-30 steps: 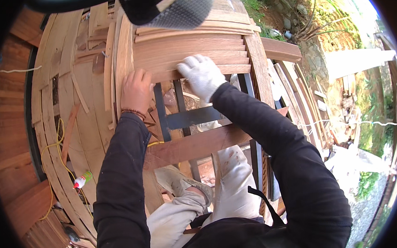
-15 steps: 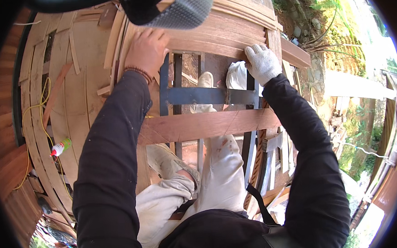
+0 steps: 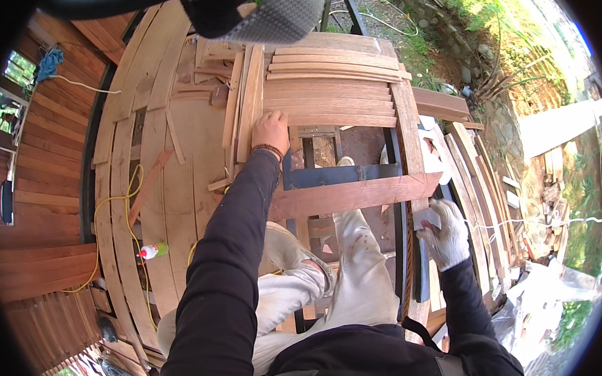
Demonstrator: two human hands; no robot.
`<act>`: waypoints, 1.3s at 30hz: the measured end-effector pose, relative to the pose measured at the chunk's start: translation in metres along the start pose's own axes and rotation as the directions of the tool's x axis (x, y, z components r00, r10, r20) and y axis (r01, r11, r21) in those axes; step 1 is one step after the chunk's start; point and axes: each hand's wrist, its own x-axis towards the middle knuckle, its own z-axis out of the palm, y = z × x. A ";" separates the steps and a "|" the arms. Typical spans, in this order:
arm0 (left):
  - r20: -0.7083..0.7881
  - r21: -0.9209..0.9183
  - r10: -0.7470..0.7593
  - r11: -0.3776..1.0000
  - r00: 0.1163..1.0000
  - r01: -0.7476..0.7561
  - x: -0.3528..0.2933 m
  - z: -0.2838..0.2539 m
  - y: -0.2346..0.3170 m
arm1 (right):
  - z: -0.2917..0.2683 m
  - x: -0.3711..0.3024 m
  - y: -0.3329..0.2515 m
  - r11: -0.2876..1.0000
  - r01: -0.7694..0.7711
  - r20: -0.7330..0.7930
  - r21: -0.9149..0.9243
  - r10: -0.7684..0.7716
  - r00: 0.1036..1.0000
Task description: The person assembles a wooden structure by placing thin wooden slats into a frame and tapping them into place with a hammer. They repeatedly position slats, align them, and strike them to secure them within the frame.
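My bare left hand [image 3: 271, 130], with beads at the wrist, has its fingers bent over the inner edge of an upright-running wooden board [image 3: 250, 102], at the left ends of a row of wooden slats [image 3: 330, 101]. On the right, my gloved right hand [image 3: 446, 235] closes its thumb and fingers around a small pale rectangular piece [image 3: 425, 218]; its material cannot be made out. That piece is over the right-hand wooden rail [image 3: 408, 135]. A reddish-brown plank [image 3: 349, 196] crosses the dark metal frame [image 3: 341, 176] between my arms.
Through the frame's openings, my legs in pale trousers [image 3: 363, 266] show. A glue bottle [image 3: 153, 250] and a yellow cord [image 3: 131, 217] lie on the planks at left. Loose boards [image 3: 474, 186] and clear plastic sheeting [image 3: 545, 298] are at right. A dark object blocks the top.
My right hand has left the slats' right end, come nearer to me and taken the pale piece. My left hand stays by the slats' left end. The view has shifted.
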 end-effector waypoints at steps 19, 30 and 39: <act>0.469 -0.118 -0.228 0.941 0.853 0.316 -0.294 -0.294 0.024 | 0.040 -0.157 0.014 0.804 -0.579 0.190 -0.140 0.595 0.781; 0.352 -0.330 -0.355 0.819 0.866 0.470 -0.158 -0.176 -0.032 | 0.032 -0.142 0.008 0.777 -0.612 0.204 -0.148 0.629 0.750; 0.229 -0.172 -0.607 0.744 0.761 0.646 -0.124 -0.019 -0.070 | 0.035 -0.142 0.008 0.768 -0.621 0.231 -0.156 0.640 0.733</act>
